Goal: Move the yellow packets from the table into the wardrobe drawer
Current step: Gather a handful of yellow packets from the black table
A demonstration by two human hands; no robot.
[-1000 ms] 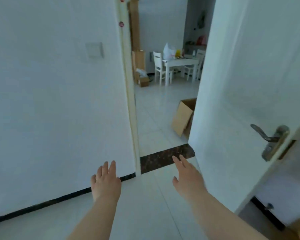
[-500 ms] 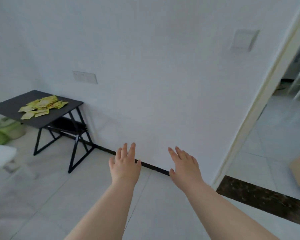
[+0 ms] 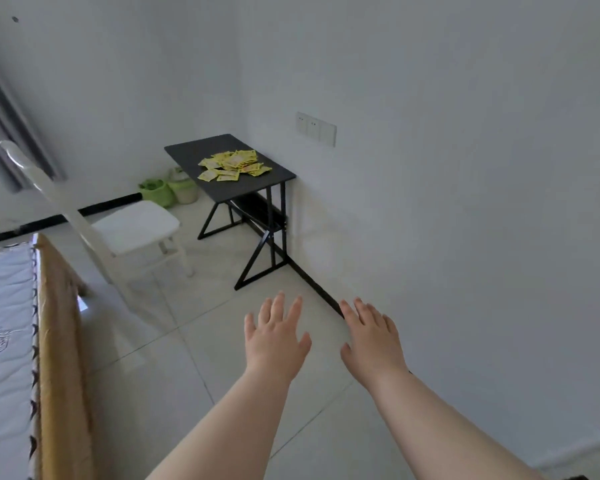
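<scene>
Both bare forearms reach forward from bottom edge, roughly parallel, angled up toward frame centre. Left hand (image 3: 274, 337) palm down, fingers straight and slightly spread, thumb out to its right side, holds nothing. Right hand (image 3: 373, 337) just beside it, also palm down, fingers extended and loosely fanned, thumb pointing toward left hand, empty. Hands apart, not touching, at about same height

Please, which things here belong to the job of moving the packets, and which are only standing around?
For the job: pile of flat yellow packets; small black rectangular table under them; left hand and right hand, both empty.
Only standing around: white chair; green basket; bed with a white cover; white wall socket plate.
</scene>
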